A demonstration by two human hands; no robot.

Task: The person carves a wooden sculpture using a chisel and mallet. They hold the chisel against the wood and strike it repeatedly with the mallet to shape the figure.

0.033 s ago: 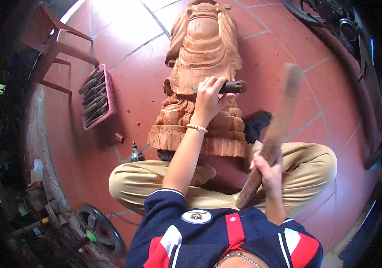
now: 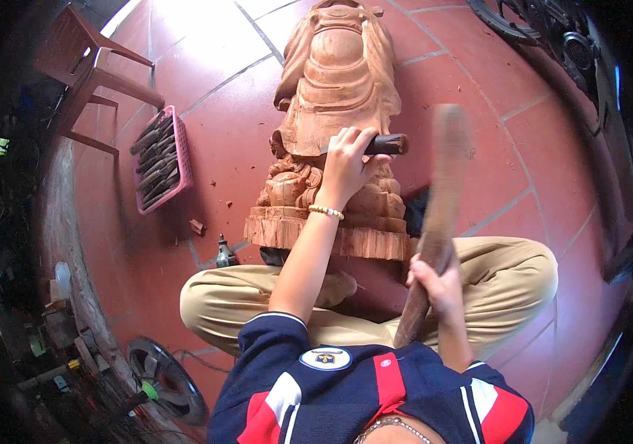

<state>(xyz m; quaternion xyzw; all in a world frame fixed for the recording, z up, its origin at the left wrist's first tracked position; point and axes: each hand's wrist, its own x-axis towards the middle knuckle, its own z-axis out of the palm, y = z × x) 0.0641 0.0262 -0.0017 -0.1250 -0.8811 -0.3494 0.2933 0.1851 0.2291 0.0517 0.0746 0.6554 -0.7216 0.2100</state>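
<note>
A carved reddish-brown wooden statue (image 2: 331, 96) of a robed figure lies on its back, its base toward me. Around a dark-handled chisel (image 2: 390, 144) the fingers of my left hand (image 2: 347, 159) are closed, just above the figure's robe hem. The butt of the handle sticks out to the right, while most of the blade is hidden by the hand. My right hand (image 2: 438, 285) grips a long wooden club (image 2: 442, 192), raised nearly upright to the right of the statue. Motion blurs its upper end, which is apart from the chisel.
A pink basket (image 2: 185, 159) of several dark-handled tools stands left, beside a brown chair (image 2: 120, 81). Wood chips (image 2: 197, 226) and a small power tool (image 2: 225, 253) lie nearer. A wheel-like object (image 2: 168, 381) sits lower left. Dark machinery (image 2: 575, 52) fills the upper right.
The club's upper end has swung left toward the chisel and stands more upright. My right hand has shifted slightly left. The left hand, chisel and statue look unmoved.
</note>
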